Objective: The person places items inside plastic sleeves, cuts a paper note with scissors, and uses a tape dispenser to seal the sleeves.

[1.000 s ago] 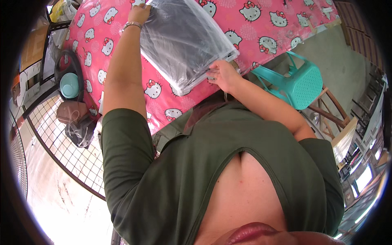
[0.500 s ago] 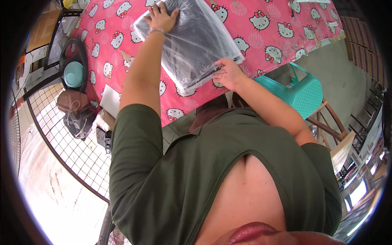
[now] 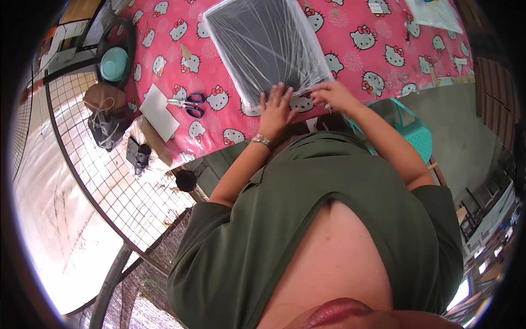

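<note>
A flat dark rectangular panel wrapped in clear plastic film lies on the pink tablecloth. My left hand, with a bracelet at the wrist, rests on the panel's near edge, fingers spread and pressing on the film. At the near right corner, my right hand is closed, thumb and fingers pinching the plastic film where it bunches. Wrinkles in the film fan out from this near edge. To the left of my left hand lie scissors with blue handles, their blades across a white pad.
A turquoise plastic stool stands beyond the table's near right edge. On the left are a turquoise bowl, a brown bag and a wire-mesh rail. A clear plastic packet lies at the far right of the table.
My left hand has come from the panel's far left side back to its near edge. My right hand stays at the near right corner. The scissors, formerly behind my left arm, now show.
</note>
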### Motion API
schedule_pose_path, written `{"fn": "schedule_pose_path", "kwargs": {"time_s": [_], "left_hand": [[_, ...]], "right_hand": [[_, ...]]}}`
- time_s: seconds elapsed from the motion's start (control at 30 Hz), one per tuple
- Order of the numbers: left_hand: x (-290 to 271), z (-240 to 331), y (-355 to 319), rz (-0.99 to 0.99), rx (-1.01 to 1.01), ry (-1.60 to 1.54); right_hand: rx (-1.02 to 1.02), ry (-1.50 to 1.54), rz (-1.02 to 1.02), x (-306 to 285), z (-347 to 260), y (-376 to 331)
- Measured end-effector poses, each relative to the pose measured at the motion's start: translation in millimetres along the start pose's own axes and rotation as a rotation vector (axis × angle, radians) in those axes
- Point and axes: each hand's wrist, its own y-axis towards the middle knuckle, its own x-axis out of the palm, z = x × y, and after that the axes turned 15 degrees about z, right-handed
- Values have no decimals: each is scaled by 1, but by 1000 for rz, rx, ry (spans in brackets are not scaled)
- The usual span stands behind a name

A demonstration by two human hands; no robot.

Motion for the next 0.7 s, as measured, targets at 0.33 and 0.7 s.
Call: {"fn": "schedule_pose_path", "kwargs": {"time_s": [0.33, 0.7], "left_hand": [[-38, -66, 80, 457, -1121, -561], [-70, -14, 10, -51, -1273, -1418]], "right_hand": [[-298, -548, 473, -4, -39, 74], [185, -122, -59, -38, -45, -22]]}}
